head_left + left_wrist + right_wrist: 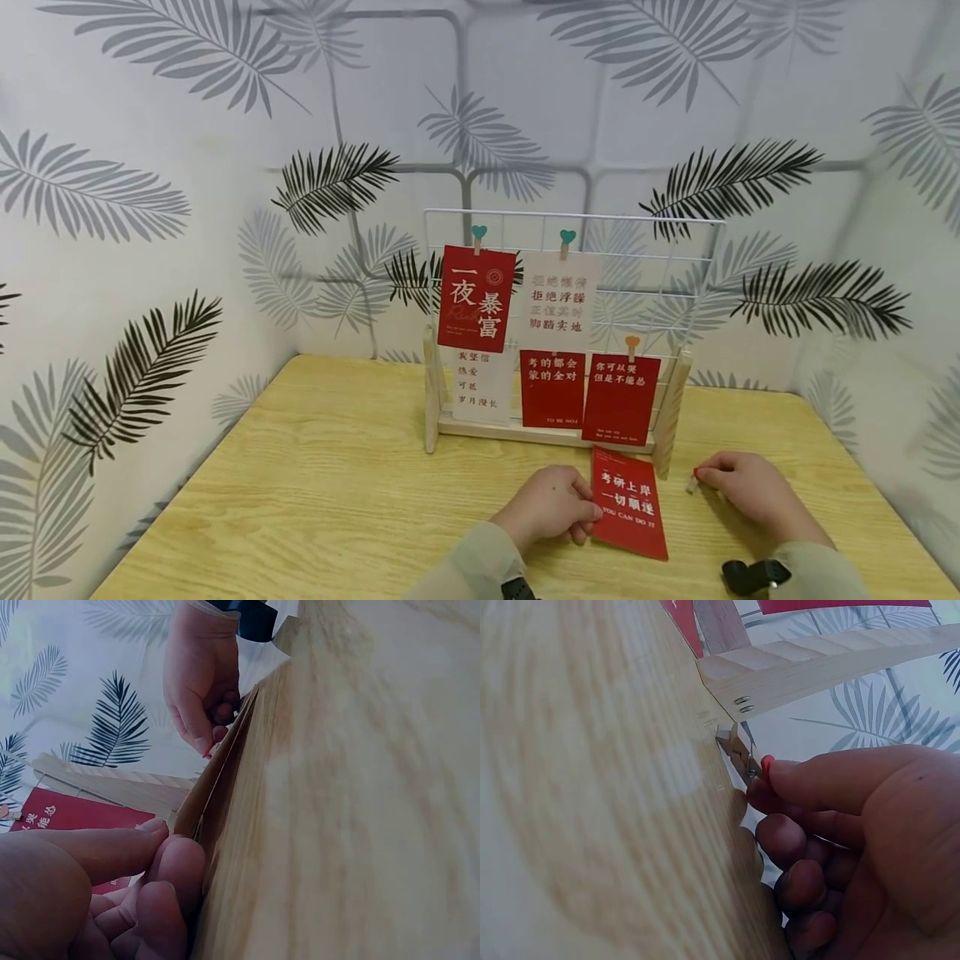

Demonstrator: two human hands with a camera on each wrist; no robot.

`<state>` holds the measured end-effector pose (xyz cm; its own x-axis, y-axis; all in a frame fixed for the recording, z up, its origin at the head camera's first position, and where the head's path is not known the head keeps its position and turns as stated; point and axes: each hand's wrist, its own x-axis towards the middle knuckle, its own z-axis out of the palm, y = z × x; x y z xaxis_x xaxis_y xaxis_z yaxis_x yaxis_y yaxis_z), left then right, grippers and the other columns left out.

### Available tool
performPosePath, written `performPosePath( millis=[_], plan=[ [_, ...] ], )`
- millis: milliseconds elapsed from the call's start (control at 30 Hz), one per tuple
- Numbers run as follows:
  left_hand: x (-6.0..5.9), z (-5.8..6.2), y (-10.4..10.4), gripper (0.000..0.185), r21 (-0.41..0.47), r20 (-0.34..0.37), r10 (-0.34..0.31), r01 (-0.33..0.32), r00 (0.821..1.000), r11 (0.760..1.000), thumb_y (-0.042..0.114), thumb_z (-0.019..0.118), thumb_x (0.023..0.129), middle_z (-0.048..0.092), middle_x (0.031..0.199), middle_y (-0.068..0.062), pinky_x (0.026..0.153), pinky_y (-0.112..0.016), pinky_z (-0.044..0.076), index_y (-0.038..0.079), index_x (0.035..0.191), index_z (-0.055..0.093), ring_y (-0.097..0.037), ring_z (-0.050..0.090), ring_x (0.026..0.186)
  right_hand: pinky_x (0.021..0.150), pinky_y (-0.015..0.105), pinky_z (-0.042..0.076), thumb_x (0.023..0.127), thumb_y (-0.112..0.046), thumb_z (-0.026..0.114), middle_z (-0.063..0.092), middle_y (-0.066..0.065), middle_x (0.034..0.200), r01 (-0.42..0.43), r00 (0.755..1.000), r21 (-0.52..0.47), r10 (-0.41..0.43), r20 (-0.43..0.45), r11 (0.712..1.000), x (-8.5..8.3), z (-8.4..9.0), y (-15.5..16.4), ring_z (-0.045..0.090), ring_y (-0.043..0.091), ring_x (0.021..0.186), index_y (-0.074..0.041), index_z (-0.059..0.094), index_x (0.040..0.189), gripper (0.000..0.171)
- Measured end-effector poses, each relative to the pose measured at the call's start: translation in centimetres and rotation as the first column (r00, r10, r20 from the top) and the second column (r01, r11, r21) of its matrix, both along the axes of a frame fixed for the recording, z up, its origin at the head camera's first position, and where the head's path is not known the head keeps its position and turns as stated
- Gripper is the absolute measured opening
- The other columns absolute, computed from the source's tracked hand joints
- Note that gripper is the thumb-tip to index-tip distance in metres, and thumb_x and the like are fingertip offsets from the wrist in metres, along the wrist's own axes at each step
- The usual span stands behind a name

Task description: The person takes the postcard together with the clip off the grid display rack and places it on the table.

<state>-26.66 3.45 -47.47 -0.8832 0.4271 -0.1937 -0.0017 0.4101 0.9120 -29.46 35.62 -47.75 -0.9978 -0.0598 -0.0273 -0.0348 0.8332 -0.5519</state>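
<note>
The left hand (pixel 551 506) pinches the edge of a red printed card (pixel 628 512) lying flat on the wooden table (pixel 315 483), bare to its left. The right hand (pixel 746 492) pinches a small wooden clip (pixel 692 483) beside the white wire rack (pixel 573 333); only the right wrist view shows the clip's (pixel 739 750) metal spring.

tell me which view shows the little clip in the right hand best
The right wrist view: the small wooden clip with a red tip fills the frame close up, pinched by the right hand. The head view shows it as a speck; in the left wrist view I cannot make it out.
</note>
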Motion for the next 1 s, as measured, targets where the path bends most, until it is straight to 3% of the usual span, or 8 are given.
performPosePath(
  millis=[267,433,667,767,1000],
  plan=[
    [-0.3,0.1,0.2,0.013,-0.042,-0.012,-0.002,0.002,1.000,0.999,0.015,0.073,0.094,0.068,0.069,-0.005,0.053,-0.030,0.054,0.012,0.085,0.064,-0.018,0.066,0.058,0.074,0.038,0.046,0.101,-0.033,0.060,0.071,0.007,0.104,0.020,0.998,-0.023,-0.018,0.057,1.000,-0.2,0.3,0.5,0.058,0.019,0.088,-0.007,0.074,0.110,0.031],
    [-0.2,0.0,0.1,0.012,-0.042,-0.017,-0.002,0.001,1.000,0.999,0.019,0.072,0.094,0.068,0.068,-0.006,0.054,-0.030,0.053,0.015,0.087,0.064,-0.019,0.065,0.058,0.082,0.043,0.048,0.103,-0.034,0.057,0.071,0.007,0.106,0.018,0.999,-0.040,-0.016,0.036,0.999,-0.2,0.3,0.6,0.062,0.022,0.097,-0.004,0.072,0.116,0.036],
    [0.0,-0.3,-0.1,0.011,-0.029,-0.039,-0.011,0.009,0.999,1.000,0.022,0.072,0.095,0.066,0.065,-0.006,0.054,-0.031,0.052,0.018,0.088,0.065,-0.019,0.063,0.056,0.095,0.058,0.045,0.104,-0.042,0.056,0.066,0.020,0.124,0.019,0.999,-0.092,-0.016,0.030,0.996,0.2,0.2,0.4,0.056,0.043,0.121,-0.001,0.069,0.125,0.048],
    [0.0,-0.2,-0.1,0.011,-0.023,-0.040,-0.003,0.002,0.999,1.000,0.023,0.072,0.094,0.066,0.065,-0.006,0.054,-0.031,0.053,0.018,0.088,0.065,-0.020,0.063,0.056,0.097,0.060,0.044,0.104,-0.043,0.054,0.063,0.023,0.129,0.018,1.000,-0.110,-0.016,0.024,0.994,0.4,0.6,0.2,0.053,0.046,0.124,0.000,0.067,0.129,0.050],
    [-0.3,0.3,-0.2,0.009,-0.019,-0.061,0.016,-0.017,0.998,1.000,0.024,0.073,0.093,0.066,0.071,-0.005,0.057,-0.031,0.050,0.020,0.091,0.065,-0.020,0.064,0.060,0.088,0.047,0.047,0.105,-0.042,0.051,0.065,0.021,0.126,0.014,1.000,-0.132,-0.013,0.012,0.991,0.4,1.1,-0.1,0.058,0.037,0.114,-0.001,0.064,0.133,0.051]
  ],
)
